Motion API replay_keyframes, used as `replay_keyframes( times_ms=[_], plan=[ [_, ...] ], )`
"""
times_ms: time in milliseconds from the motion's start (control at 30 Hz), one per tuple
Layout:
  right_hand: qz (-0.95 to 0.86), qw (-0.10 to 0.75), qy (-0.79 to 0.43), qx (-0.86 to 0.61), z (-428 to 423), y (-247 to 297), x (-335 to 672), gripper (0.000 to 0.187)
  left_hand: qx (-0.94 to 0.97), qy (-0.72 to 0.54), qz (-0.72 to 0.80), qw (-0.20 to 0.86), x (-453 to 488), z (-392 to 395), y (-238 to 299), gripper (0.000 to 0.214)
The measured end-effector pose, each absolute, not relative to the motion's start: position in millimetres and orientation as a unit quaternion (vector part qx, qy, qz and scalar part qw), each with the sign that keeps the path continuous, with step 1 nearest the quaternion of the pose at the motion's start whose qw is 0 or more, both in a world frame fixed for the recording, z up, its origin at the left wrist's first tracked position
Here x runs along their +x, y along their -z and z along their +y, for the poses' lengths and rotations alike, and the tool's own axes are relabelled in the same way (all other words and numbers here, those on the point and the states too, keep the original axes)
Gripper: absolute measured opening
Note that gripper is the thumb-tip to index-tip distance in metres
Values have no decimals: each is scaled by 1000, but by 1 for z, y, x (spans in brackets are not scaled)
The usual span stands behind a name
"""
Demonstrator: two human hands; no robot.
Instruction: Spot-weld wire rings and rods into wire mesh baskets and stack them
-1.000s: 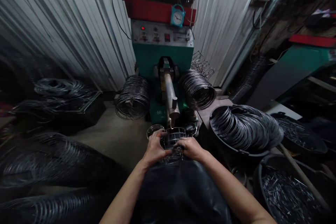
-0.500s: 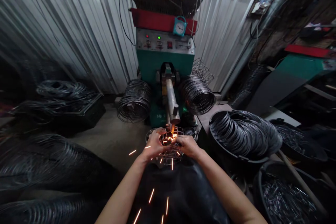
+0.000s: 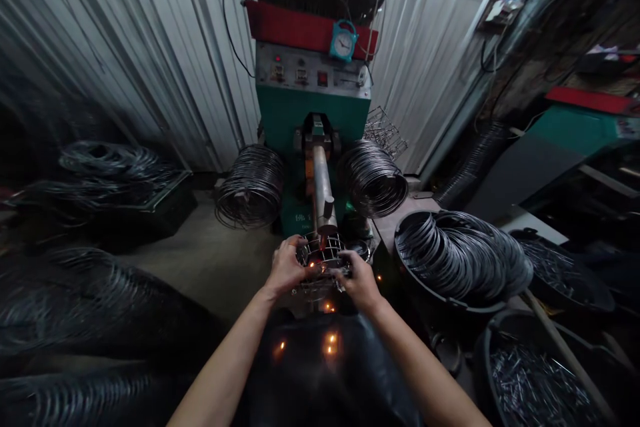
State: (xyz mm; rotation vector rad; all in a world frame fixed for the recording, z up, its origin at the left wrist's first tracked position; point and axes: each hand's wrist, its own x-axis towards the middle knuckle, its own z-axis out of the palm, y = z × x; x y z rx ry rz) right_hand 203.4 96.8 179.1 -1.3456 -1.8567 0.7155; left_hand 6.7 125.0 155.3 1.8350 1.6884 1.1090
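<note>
A round wire basket sits under the tip of the spot welder's thick metal arm, with the electrode inside its ring. My left hand is closed around the basket's left side, thumb across the near edge. On the right side, my right hand is bent with its fingertips at the near rim; whether it grips the basket or a small wire piece there is hard to see. A few glowing sparks lie over the dark apron on my lap.
The green welder body stands ahead, a wire ring coil on its left and another coil on its right. Right of me are a tub of wire rings and a bucket of short wire pieces. Wire bundles lie left.
The bright spark shower at the electrode has died down to a few glowing dots. The green panel light has gone out. My right hand's fingers have shifted slightly on the near rim.
</note>
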Motion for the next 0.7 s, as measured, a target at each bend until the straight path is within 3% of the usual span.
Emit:
replay_keyframes(
  times_ms=[67, 233, 467, 700],
  plan=[
    [-606, 414, -388, -557, 80, -168, 216, 24, 661, -394, 611, 186, 8, 123, -156, 62],
    [-346, 418, -641, -543, 45, -137, 246, 31, 639, -390, 637, 187, 5, 128, -158, 63],
    [-196, 463, -692, -518, 37, -109, 261, 32, 634, -367, 658, 177, 1, 144, -157, 63],
    [-113, 488, -733, -461, 36, -104, 274, 22, 640, -360, 648, 202, 1, 150, -163, 63]
  ],
)
